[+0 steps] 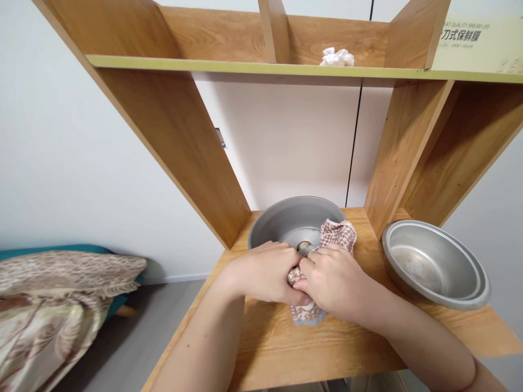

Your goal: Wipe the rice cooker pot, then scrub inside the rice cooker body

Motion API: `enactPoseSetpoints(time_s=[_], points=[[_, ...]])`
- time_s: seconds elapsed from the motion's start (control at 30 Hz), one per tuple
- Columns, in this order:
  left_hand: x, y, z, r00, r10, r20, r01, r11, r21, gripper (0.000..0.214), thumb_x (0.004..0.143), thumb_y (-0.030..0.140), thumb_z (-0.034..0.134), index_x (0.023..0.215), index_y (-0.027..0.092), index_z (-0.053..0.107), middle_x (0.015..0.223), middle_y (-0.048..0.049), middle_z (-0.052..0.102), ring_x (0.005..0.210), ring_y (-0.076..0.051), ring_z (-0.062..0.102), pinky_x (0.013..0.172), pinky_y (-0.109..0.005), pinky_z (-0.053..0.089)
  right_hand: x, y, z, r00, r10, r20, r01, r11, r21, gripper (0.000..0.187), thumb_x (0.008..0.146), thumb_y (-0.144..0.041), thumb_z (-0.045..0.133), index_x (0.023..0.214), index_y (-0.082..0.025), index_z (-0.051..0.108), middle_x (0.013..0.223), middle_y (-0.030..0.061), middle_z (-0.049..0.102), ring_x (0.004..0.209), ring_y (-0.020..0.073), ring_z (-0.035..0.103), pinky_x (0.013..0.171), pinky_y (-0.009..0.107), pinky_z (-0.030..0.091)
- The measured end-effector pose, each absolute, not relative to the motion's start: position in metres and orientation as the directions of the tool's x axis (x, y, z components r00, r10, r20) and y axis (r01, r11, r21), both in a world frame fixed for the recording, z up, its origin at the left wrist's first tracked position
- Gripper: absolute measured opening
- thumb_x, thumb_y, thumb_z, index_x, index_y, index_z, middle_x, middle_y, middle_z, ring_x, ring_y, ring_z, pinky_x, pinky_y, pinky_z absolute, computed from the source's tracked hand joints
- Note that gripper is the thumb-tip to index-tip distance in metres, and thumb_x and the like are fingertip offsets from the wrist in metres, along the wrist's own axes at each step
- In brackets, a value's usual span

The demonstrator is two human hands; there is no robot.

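A patterned pinkish-brown and white cloth [338, 234] is bunched between my two hands, over the near rim of a grey round pot [265, 228]. My left hand [272, 269] is closed around the middle of the cloth, and my right hand [333, 277] grips it just beside. One end of the cloth sticks up at the pot's right side; the other hangs down in front of the near rim. Inside the pot, a small round brownish fitting shows at the centre of the bottom. My hands and the cloth hide the pot's near wall.
A shallow metal bowl [427, 261] stands at the right on the wooden desk [286, 348]. Upright shelf panels flank the pot. Crumpled white tissue [337, 57] and a pale yellow box [482, 46] sit on the upper shelf. Fabric-covered furniture [61, 316] is at the left.
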State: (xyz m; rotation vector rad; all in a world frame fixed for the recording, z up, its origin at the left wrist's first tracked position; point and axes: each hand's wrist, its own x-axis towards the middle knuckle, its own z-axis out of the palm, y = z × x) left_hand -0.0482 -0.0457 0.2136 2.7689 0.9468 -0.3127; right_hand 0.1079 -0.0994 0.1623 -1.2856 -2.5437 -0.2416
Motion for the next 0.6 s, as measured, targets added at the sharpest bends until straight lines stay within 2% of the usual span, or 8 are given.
enactPoseSetpoints(time_s=[0.2, 0.37, 0.6], points=[[-0.047, -0.046, 0.214, 0.764, 0.584, -0.273, 0.628, -0.77, 0.11, 0.028, 0.066, 0.05, 0.069, 0.059, 0.024, 0.063, 0.054, 0.0045, 0.06, 0.05, -0.013, 0.047, 0.053, -0.028, 0.03, 0.108, -0.099, 0.16, -0.56, 0.755, 0.341, 0.808, 0.589, 0.025, 0.031, 0.097, -0.042, 0.055, 0.084, -0.016, 0.065, 0.079, 0.0051, 0.069, 0.078, 0.0224, 0.062, 0.075, 0.037, 0.037], [-0.048, -0.045, 0.215, 0.752, 0.587, -0.3, 0.637, -0.764, 0.102, 0.031, 0.067, 0.055, 0.07, 0.061, 0.025, 0.064, 0.054, 0.0046, 0.06, 0.052, -0.014, 0.049, 0.053, -0.028, 0.03, 0.115, -0.099, 0.163, -0.626, 0.703, 0.336, 0.757, 0.651, 0.049, 0.025, 0.096, -0.038, 0.058, 0.082, -0.019, 0.066, 0.081, 0.0032, 0.068, 0.081, 0.0216, 0.061, 0.071, 0.036, 0.035], [-0.051, -0.043, 0.214, 0.755, 0.589, -0.288, 0.636, -0.766, 0.1, 0.032, 0.066, 0.057, 0.07, 0.068, 0.025, 0.066, 0.056, 0.0043, 0.06, 0.055, -0.015, 0.051, 0.054, -0.028, 0.03, 0.12, -0.1, 0.17, -0.595, 0.744, 0.304, 0.785, 0.619, 0.022, 0.03, 0.096, -0.043, 0.057, 0.084, -0.017, 0.065, 0.08, 0.0034, 0.068, 0.081, 0.0202, 0.061, 0.075, 0.034, 0.037]])
